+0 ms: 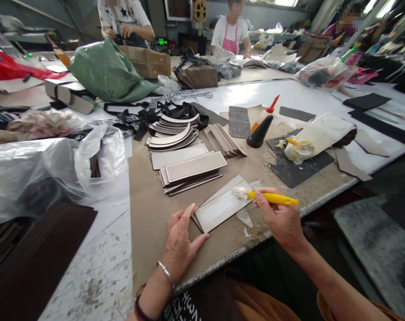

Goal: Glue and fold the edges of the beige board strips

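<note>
My right hand (280,218) grips a yellow-handled brush (274,197). Its white bristles rest on the upper right part of a pale rectangular panel (218,208), which carries wet-looking white streaks. At least one more panel lies beneath it, slightly fanned out. My left hand (182,236) is at the panel's left end, thumb and fingers spread apart along its edge and corner. Just beyond lies a stack of similar rectangular panels (195,167). Curved pale pieces (175,133) are piled behind that stack.
To the right, a white glue-crusted container (317,136) lies on a dark board (296,171). A black cone-shaped object (259,131) and a red-tipped bottle (272,104) stand nearby. Plastic-wrapped goods (51,174) and dark strips (38,258) fill the left. Co-workers stand across the table.
</note>
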Available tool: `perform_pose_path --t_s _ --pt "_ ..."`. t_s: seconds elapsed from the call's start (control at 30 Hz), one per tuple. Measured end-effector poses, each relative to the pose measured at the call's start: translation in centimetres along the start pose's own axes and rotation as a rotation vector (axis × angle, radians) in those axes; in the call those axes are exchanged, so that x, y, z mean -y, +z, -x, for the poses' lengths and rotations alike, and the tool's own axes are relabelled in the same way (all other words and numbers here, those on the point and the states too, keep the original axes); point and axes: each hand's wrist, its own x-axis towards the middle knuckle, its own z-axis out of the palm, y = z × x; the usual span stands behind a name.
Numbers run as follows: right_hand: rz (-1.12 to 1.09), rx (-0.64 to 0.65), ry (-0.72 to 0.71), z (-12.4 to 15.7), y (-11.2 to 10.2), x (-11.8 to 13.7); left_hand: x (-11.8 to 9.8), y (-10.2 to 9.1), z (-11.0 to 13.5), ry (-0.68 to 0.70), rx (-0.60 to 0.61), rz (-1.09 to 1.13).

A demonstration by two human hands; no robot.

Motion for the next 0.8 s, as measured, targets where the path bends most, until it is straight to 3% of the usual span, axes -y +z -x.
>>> perform_pose_path --t_s 0.13,0.33,0.5,0.67,0.8 --pt "0.127 -0.060 -0.062 -1.5 -2.2 -1.5 0.2 0.1 0.2 -0.016 -0.008 0.013" --pt "0.200 -0.016 -0.234 -1.2 -2.4 -0.7 0.5 0.1 0.5 -0.019 -0.028 -0.005" --pt "0.175 0.080 -0.179 -1.5 -3.3 1.2 0.4 0.0 0.6 0.012 -0.044 -0.050" --pt "0.132 0.033 -0.152 -7.0 -4.2 2.2 1.3 -0.6 0.6 0.027 0.001 -0.048" --pt "0.459 0.207 -0.214 -13.2 -2.1 -0.8 3.4 -0.5 1.1 0.069 0.019 -0.047"
